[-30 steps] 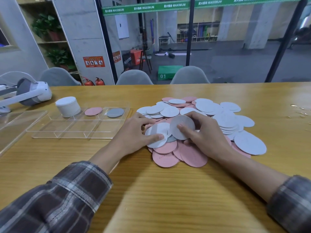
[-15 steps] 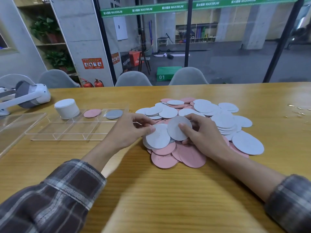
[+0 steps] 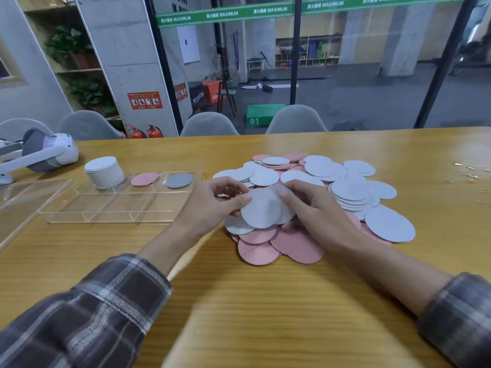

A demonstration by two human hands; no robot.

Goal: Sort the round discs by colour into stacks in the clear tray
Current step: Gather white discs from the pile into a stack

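Observation:
A heap of white and pink discs (image 3: 342,189) lies on the wooden table, right of centre. Above its near edge my left hand (image 3: 212,205) pinches a white disc (image 3: 261,209) by its left rim. My right hand (image 3: 316,208) grips a second white disc (image 3: 288,205) tucked just behind the first, so the two overlap. The clear tray (image 3: 111,208) sits to the left. Its back row holds a tall stack of white discs (image 3: 104,171), a pink disc (image 3: 144,179) and a grey disc (image 3: 179,180).
A clear lid (image 3: 24,200) lies left of the tray. A white headset (image 3: 45,152) rests at the far left. Small shiny scraps (image 3: 471,171) are scattered at the right. Grey chairs (image 3: 208,124) stand behind the table's far edge.
Both hands have lifted their white discs off the heap and brought them together, so the left disc now overlaps the right one. The hands sit slightly higher.

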